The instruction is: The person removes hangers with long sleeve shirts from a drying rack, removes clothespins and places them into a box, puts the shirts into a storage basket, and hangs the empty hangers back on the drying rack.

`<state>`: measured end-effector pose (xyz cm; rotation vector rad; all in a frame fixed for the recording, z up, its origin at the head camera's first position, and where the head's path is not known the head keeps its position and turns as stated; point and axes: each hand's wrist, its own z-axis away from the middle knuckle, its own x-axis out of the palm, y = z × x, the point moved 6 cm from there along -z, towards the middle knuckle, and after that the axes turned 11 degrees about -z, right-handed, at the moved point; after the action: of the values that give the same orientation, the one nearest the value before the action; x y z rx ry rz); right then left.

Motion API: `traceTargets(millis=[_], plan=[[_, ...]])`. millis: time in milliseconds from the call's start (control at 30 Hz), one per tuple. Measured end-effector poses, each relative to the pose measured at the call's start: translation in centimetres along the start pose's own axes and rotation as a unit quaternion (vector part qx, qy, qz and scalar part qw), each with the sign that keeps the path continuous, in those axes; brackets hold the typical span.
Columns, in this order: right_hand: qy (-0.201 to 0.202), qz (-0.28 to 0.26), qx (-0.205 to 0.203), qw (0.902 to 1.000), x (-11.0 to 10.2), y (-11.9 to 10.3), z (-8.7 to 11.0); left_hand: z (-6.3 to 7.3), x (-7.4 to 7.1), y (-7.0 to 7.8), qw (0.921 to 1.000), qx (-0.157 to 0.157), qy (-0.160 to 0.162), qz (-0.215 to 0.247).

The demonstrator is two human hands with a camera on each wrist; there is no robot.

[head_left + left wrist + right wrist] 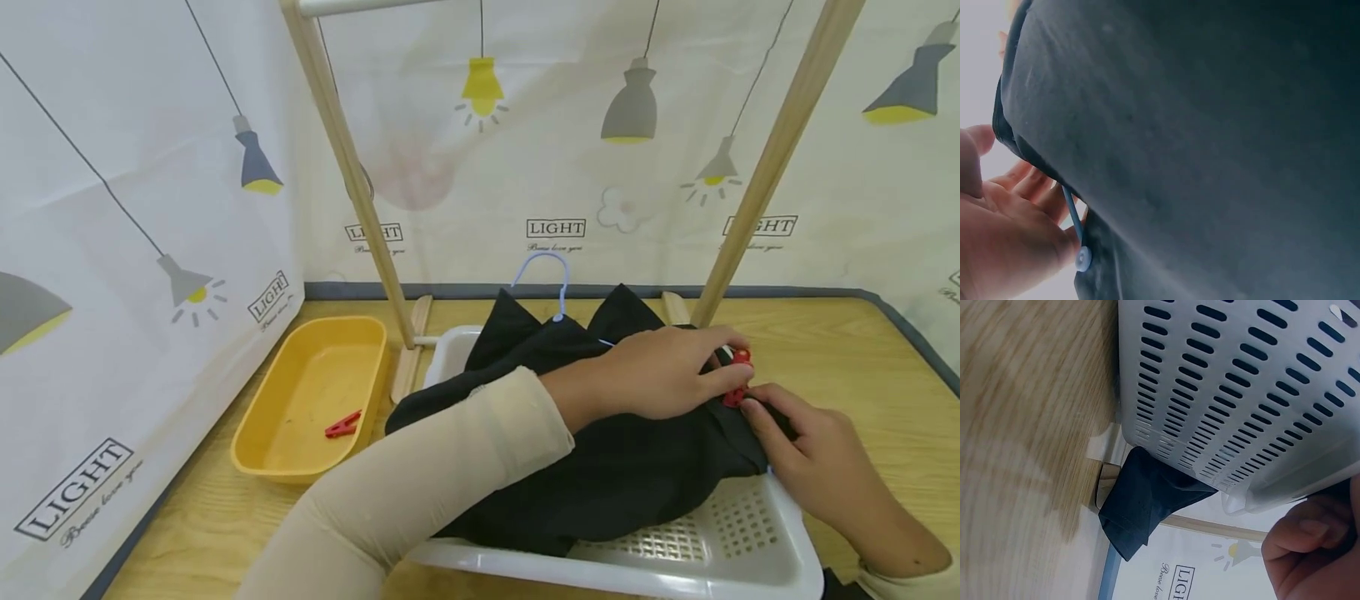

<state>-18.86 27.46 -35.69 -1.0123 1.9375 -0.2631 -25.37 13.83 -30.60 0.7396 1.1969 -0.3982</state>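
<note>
A black garment (637,479) lies bunched over a light blue hanger (564,292), whose hook sticks up at the back. My left hand (660,372) reaches across it and pinches a red clothespin (738,387) between thumb and fingers at the garment's right end. Right beside the clothespin, my right hand (821,446) grips the edge of the cloth between thumb and curled fingers. In the left wrist view the garment (1197,144) fills most of the picture, with part of the hanger (1072,215) showing under its edge. The right wrist view shows curled right fingers (1307,534).
Beneath the garment stands a white perforated basket (540,567). To its left is a yellow tray (251,433) with another red clothespin (343,425) in it. A wooden rack (772,167) rises behind the basket, its two posts joined by a white top bar (360,7).
</note>
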Motion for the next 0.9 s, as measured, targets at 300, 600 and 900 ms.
traceTargets(millis=[300, 600, 900], plan=[[-0.002, 0.003, -0.004, 1.0, -0.1, 0.2, 0.2, 0.2, -0.4, 0.5, 0.9994, -0.028, 0.013, -0.019], [-0.001, -0.004, -0.013, 0.9999, 0.1, 0.0, -0.1, 0.4, -0.7, 0.4, 0.9986, -0.034, 0.023, -0.035], [-0.012, -0.005, -0.016, 0.9998, 0.1, 0.1, -0.3, 0.7, -1.1, 0.5, 0.997, -0.016, 0.053, -0.054]])
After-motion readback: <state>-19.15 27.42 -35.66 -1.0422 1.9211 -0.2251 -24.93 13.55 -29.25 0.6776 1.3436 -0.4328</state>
